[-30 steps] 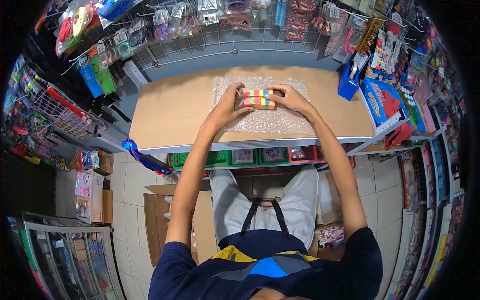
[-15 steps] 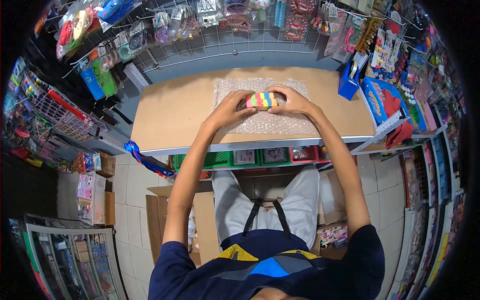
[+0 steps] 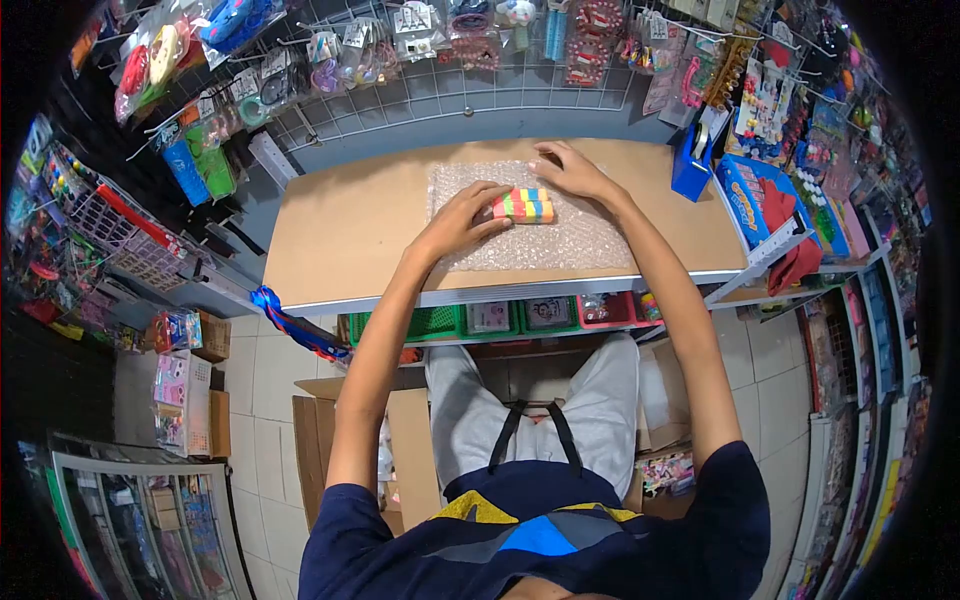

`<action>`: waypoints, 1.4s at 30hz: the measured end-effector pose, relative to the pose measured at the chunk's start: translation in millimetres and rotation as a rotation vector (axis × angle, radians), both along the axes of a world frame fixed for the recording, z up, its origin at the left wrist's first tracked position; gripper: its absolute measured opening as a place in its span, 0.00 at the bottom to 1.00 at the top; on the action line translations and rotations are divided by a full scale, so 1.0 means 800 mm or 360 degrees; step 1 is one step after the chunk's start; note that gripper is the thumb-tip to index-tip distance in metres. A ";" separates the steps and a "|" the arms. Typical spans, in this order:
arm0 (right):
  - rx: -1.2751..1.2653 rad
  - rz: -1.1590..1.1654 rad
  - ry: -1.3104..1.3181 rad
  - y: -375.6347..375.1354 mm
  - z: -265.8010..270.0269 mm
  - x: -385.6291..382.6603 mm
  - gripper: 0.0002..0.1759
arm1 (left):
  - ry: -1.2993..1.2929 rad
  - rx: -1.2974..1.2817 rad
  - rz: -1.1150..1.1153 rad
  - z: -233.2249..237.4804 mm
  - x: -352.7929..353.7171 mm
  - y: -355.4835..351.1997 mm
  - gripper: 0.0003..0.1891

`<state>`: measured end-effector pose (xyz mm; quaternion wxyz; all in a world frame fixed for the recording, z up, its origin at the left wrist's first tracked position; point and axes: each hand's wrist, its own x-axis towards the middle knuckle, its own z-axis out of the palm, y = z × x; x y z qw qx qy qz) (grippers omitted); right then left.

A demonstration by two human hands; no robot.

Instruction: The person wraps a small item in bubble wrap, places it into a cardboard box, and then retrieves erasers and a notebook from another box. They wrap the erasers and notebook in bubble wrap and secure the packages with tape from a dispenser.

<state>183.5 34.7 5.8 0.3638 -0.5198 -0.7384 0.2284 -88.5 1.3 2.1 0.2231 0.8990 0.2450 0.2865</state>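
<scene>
A small stack of multicoloured blocks (image 3: pixel 526 206), in yellow, red, blue, green and pink, lies on a sheet of bubble wrap (image 3: pixel 540 247). My left hand (image 3: pixel 468 220) grips the left end of the stack, thumb at the near side and fingers at the far side. My right hand (image 3: pixel 570 170) is open, apart from the blocks, over the far right part of the bubble wrap with its fingers reaching left. The bubble wrap is spread flat on the brown tabletop (image 3: pixel 345 225).
A blue tape dispenser (image 3: pixel 693 165) stands at the table's right end, beside a blue box (image 3: pixel 745 195) and a red cloth (image 3: pixel 780 208). Green baskets (image 3: pixel 432 322) sit under the front edge. Packaged goods hang on the wire grid (image 3: pixel 420 105) behind.
My right hand has let go of the right end of the blocks and moved away towards the far side. My left hand has stayed on the blocks.
</scene>
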 end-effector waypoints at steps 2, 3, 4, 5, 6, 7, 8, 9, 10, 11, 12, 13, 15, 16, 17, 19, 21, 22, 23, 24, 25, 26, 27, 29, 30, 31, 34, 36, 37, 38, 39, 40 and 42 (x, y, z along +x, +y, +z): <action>0.0110 -0.0004 -0.0507 0.008 0.007 0.000 0.34 | 0.0014 -0.0080 0.0060 0.000 -0.002 -0.004 0.33; 0.0162 -0.0007 -0.0766 0.009 0.014 -0.003 0.33 | 0.0000 -0.0156 0.0097 0.004 -0.002 -0.011 0.33; 0.0025 0.0031 -0.0707 0.016 0.015 -0.005 0.31 | -0.0019 -0.0232 0.0137 0.007 -0.001 -0.014 0.33; -0.0114 0.0072 -0.0648 0.023 0.018 -0.008 0.29 | -0.0005 -0.0191 0.0141 0.007 0.000 -0.015 0.33; -0.0253 0.0114 -0.0587 0.029 0.021 -0.010 0.27 | 0.0010 -0.0151 0.0148 0.007 0.000 -0.015 0.32; -0.0337 0.0193 -0.0490 0.032 0.024 -0.009 0.25 | 0.0025 -0.0111 0.0157 0.006 -0.001 -0.015 0.32; -0.0421 0.0273 -0.0392 0.035 0.027 -0.008 0.23 | 0.0021 -0.0096 0.0149 0.006 -0.002 -0.017 0.31; -0.0502 0.0353 -0.0293 0.039 0.026 -0.006 0.21 | 0.0017 -0.0077 0.0141 0.006 -0.003 -0.017 0.31; -0.0412 0.0395 -0.0230 0.041 0.024 -0.006 0.20 | 0.0011 -0.0057 0.0131 0.006 -0.003 -0.017 0.30; -0.0323 0.0435 -0.0169 0.041 0.019 -0.006 0.19 | 0.0011 0.0016 0.0132 0.006 -0.003 -0.017 0.30; -0.0236 0.0472 -0.0109 0.035 0.024 -0.009 0.18 | 0.0010 0.0088 0.0130 0.006 -0.003 -0.017 0.30; -0.0165 0.0446 -0.0066 0.027 0.029 -0.009 0.18 | 0.0009 0.0160 0.0127 0.006 -0.002 -0.017 0.30; -0.0026 0.0401 0.0026 0.005 0.040 -0.013 0.19 | 0.0003 0.0055 0.0165 0.008 -0.001 -0.020 0.31; -0.0029 0.0393 -0.0040 0.000 0.045 -0.012 0.20 | -0.0001 0.0005 0.0187 0.009 -0.001 -0.021 0.31; -0.0033 0.0385 -0.0103 -0.005 0.049 -0.009 0.22 | -0.0036 0.0150 0.0191 0.006 -0.001 -0.019 0.31; -0.0087 0.0356 -0.0217 -0.017 0.057 -0.007 0.24 | -0.0106 0.0441 0.0198 0.000 0.001 -0.016 0.30; -0.0190 0.0308 -0.0311 -0.037 0.060 -0.007 0.24 | -0.0063 0.0527 0.0290 -0.001 0.000 -0.017 0.31; -0.0067 0.0277 -0.0427 -0.049 0.060 -0.009 0.23 | -0.0041 0.0571 0.0333 0.002 0.000 -0.020 0.32; 0.0059 0.0246 -0.0543 -0.061 0.061 -0.011 0.21 | -0.0020 0.0679 0.0385 0.005 -0.002 -0.025 0.33; 0.0189 0.0215 -0.0660 -0.072 0.059 -0.014 0.19 | 0.0000 0.0790 0.0438 0.009 -0.004 -0.032 0.33; 0.0248 0.0208 -0.0722 -0.082 0.056 -0.017 0.19 | 0.0021 0.0904 0.0491 0.016 -0.005 -0.036 0.34; 0.0308 0.0199 -0.0786 -0.091 0.054 -0.020 0.18 | 0.0020 0.0994 0.0508 0.027 -0.004 -0.036 0.35; 0.0365 0.0191 -0.0850 -0.102 0.050 -0.023 0.17 | 0.0020 0.1080 0.0525 0.038 -0.002 -0.039 0.36; 0.0509 0.0216 -0.0894 -0.121 0.047 -0.027 0.16 | 0.0092 0.1115 0.0430 0.044 0.000 -0.036 0.36; 0.0603 0.0214 -0.0893 -0.126 0.040 -0.027 0.17 | 0.0166 0.1070 0.0317 0.046 0.000 -0.027 0.35; 0.0695 0.0212 -0.0890 -0.131 0.035 -0.026 0.17 | 0.0241 0.1020 0.0204 0.046 -0.002 -0.020 0.34; 0.0733 0.0229 -0.0950 -0.146 0.026 -0.022 0.22 | 0.0307 0.0746 -0.0083 0.031 0.000 -0.004 0.24; 0.0710 0.0215 -0.0946 -0.157 0.029 -0.021 0.24 | 0.0150 0.0677 -0.0126 0.025 0.002 -0.003 0.18; 0.0785 0.0193 -0.0947 -0.165 0.032 -0.022 0.23 | 0.0074 0.0636 -0.0147 0.023 0.003 -0.007 0.15; 0.0860 0.0174 -0.0948 -0.174 0.036 -0.024 0.22 | 0.0057 0.0594 -0.0144 0.021 0.003 -0.010 0.14; 0.0940 0.0156 -0.0953 -0.180 0.039 -0.025 0.21 | 0.0038 0.0558 -0.0138 0.021 0.004 -0.013 0.14; 0.0913 0.0229 -0.0966 -0.185 0.039 -0.026 0.20 | 0.0017 0.0519 -0.0130 0.022 0.005 -0.014 0.13; 0.0844 0.0374 -0.0991 -0.197 0.035 -0.027 0.18 | 0.0024 0.0506 -0.0165 0.025 0.006 -0.013 0.13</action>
